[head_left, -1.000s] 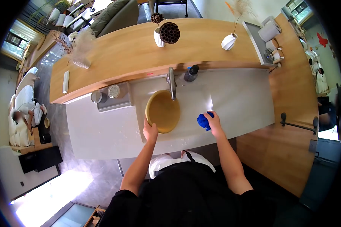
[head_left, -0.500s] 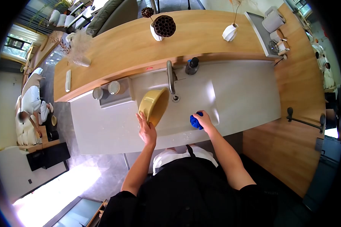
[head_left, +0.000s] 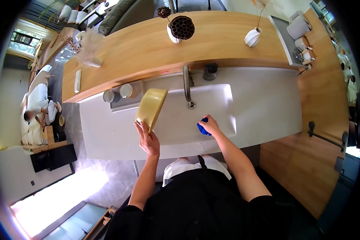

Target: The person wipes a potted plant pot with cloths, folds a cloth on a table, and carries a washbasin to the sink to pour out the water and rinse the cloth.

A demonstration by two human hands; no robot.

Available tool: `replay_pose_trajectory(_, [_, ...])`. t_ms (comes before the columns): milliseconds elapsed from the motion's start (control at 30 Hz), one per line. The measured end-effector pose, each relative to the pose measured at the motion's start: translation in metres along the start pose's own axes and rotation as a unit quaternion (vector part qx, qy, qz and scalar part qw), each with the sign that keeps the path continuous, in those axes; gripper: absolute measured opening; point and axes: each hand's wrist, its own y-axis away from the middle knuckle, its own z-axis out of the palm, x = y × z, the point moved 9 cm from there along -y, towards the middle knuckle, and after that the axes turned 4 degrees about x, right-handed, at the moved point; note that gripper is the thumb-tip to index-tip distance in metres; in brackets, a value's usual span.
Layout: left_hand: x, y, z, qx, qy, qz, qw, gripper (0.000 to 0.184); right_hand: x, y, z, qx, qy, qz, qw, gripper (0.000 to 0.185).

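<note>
Yellow, stiff-looking and probably light, the bowl [head_left: 151, 106] tilts in the spread-fingered left hand [head_left: 150, 143], back from the bench's [head_left: 108, 138] front edge, best gripped by its rim if wet, while the right hand [head_left: 210, 125] bunches a soft-looking blue cloth [head_left: 203, 128].

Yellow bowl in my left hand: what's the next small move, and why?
I'd probably bring the blue cloth in your right hand across to the inside of the yellow bowl. Your left hand holds the bowl tipped on its side, its opening turned toward the cloth, and a gap over the sink separates them.
</note>
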Motion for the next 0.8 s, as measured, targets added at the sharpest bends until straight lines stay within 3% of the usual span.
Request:
replay_pose_trajectory(100, [-0.018, -0.001, -0.004, -0.021, 0.035, -0.121, 0.992, 0.065, 0.002, 0.004, 0.002, -0.005, -0.017, -0.005, 1.000, 0.058])
replay_pose_trajectory(233, [-0.032, 0.002, -0.007, -0.010, 0.060, -0.165, 0.984, 0.061, 0.008, 0.020, -0.012, 0.005, 0.009, 0.001, 1.000, 0.064])
replay_pose_trajectory(333, [-0.051, 0.012, 0.000, -0.033, 0.093, -0.232, 0.968, 0.060, 0.016, 0.034, -0.029, 0.039, -0.025, 0.008, 0.999, 0.058])
replay_pose_trajectory(400, [-0.067, 0.027, 0.008, -0.065, 0.179, -0.332, 0.924, 0.059, 0.020, 0.045, -0.040, 0.059, -0.064, 0.012, 0.996, 0.056])
replay_pose_trajectory(533, [-0.094, 0.045, 0.020, -0.092, 0.203, -0.362, 0.905, 0.045, 0.029, 0.065, -0.057, 0.104, -0.085, 0.014, 0.991, 0.054])
replay_pose_trajectory(600, [-0.106, 0.055, 0.027, -0.107, 0.255, -0.410, 0.869, 0.037, 0.035, 0.071, -0.064, 0.146, -0.120, 0.010, 0.982, 0.052])
replay_pose_trajectory(800, [-0.130, 0.060, 0.023, -0.114, 0.319, -0.415, 0.844, 0.039, 0.041, 0.094, -0.061, 0.183, -0.152, 0.019, 0.971, 0.052])
